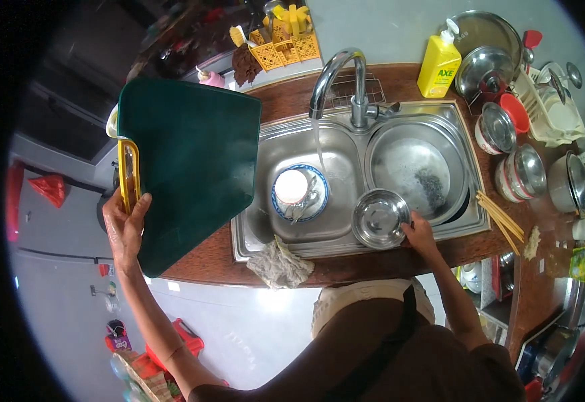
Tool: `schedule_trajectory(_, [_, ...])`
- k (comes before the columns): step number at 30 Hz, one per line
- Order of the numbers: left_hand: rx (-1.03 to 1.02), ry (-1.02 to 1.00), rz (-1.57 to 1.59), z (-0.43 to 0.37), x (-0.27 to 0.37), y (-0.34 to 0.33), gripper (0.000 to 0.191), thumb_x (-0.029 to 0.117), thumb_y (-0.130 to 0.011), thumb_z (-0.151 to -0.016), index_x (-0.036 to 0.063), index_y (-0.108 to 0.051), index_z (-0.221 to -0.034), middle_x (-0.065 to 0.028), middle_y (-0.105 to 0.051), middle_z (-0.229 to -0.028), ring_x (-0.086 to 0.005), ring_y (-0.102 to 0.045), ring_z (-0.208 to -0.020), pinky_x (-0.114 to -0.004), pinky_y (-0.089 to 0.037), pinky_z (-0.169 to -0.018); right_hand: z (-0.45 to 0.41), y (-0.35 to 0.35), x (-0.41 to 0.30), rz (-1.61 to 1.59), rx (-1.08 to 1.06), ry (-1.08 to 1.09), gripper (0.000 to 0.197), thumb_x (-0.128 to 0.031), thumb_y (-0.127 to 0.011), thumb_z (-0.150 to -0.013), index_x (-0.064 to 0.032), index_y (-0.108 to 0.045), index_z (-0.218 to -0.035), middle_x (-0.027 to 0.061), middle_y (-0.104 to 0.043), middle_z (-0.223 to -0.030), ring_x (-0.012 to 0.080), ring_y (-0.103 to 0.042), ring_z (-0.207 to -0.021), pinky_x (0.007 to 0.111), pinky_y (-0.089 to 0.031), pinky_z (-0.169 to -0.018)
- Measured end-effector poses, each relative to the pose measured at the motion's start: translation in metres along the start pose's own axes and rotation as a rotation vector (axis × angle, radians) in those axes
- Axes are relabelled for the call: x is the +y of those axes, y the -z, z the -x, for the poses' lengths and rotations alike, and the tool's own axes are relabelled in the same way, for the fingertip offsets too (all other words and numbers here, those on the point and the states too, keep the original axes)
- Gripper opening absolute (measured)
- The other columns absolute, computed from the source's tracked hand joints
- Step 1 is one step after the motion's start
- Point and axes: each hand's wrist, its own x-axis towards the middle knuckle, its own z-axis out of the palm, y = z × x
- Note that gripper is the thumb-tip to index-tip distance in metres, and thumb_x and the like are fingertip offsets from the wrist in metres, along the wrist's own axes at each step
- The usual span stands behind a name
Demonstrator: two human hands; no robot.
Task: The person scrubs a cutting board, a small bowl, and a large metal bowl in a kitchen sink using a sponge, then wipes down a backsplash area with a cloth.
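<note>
My left hand (127,221) grips the yellow handle of a dark green cutting board (192,156), raised at the counter's left side. With my right hand (420,233) I hold the rim of a shiny metal bowl (381,219) over the divider between the two basins. Water runs from the chrome faucet (358,80) into the left basin (337,201). There, a blue-rimmed plate (323,206) carries a white bowl (291,186) and metal spoons (305,205). A large metal basin (398,151) with water and dark bits sits in the right sink.
A grey rag (280,264) hangs over the front edge. Chopsticks (501,218) lie right of the sink, near stacked bowls (521,173) and a dish rack (548,115). A yellow soap bottle (439,68) and a yellow basket (287,53) stand behind.
</note>
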Motion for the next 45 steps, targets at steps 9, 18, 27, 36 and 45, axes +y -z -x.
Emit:
schedule_trajectory(9, [-0.043, 0.154, -0.109, -0.009, 0.024, -0.002, 0.047, 0.04, -0.066, -0.078, -0.0032, -0.058, -0.096, -0.0076, -0.048, -0.064, -0.0118, -0.044, -0.049, -0.025, -0.039, -0.047, -0.003, -0.002, 0.008, -0.035, -0.032, -0.047, 0.029, -0.02, -0.059, -0.078, 0.0041, -0.05, -0.092, 0.0257, -0.057, -0.08, 0.0417, -0.056, -0.079, 0.045, -0.043, -0.069])
schedule_trajectory(18, [-0.17, 0.006, -0.234, -0.067, 0.006, -0.017, 0.048, 0.03, -0.066, -0.081, -0.0001, -0.047, -0.113, -0.0155, -0.047, -0.097, -0.0217, -0.052, -0.086, -0.035, -0.043, -0.075, 0.002, -0.004, 0.008, -0.05, 0.004, -0.068, 0.029, -0.023, -0.06, -0.077, 0.0009, -0.048, -0.089, 0.024, -0.057, -0.077, 0.0417, -0.055, -0.077, 0.046, -0.043, -0.066])
schedule_trajectory(27, [-0.258, -0.353, -0.301, -0.132, 0.048, -0.036, 0.035, 0.013, -0.066, -0.077, -0.0022, -0.055, -0.106, -0.0089, -0.05, -0.084, -0.0181, -0.049, -0.077, -0.032, -0.04, -0.07, 0.006, 0.005, -0.007, -0.355, -0.13, -0.122, 0.019, -0.016, -0.055, -0.083, -0.0006, -0.044, -0.085, 0.0139, -0.056, -0.059, 0.0234, -0.059, -0.043, 0.035, -0.046, -0.045])
schedule_trajectory(36, [-0.367, -0.324, -0.33, -0.151, 0.096, -0.056, 0.026, 0.005, -0.064, -0.075, -0.0043, -0.059, -0.099, -0.0087, -0.059, -0.074, -0.0138, -0.055, -0.068, -0.028, -0.044, -0.063, 0.0, 0.008, -0.008, -0.3, -0.182, -0.117, 0.02, -0.015, -0.056, -0.083, 0.0011, -0.045, -0.085, 0.0125, -0.056, -0.054, 0.022, -0.059, -0.043, 0.034, -0.046, -0.045])
schedule_trajectory(45, [-0.447, -0.238, -0.31, -0.174, 0.117, -0.072, 0.031, 0.008, -0.065, -0.076, -0.0035, -0.057, -0.104, -0.0103, -0.054, -0.078, -0.0169, -0.052, -0.071, -0.029, -0.042, -0.066, -0.001, 0.016, -0.013, -0.328, -0.244, -0.094, 0.016, -0.013, -0.055, -0.084, 0.0005, -0.047, -0.086, 0.0092, -0.056, -0.053, 0.0186, -0.057, -0.042, 0.033, -0.045, -0.045])
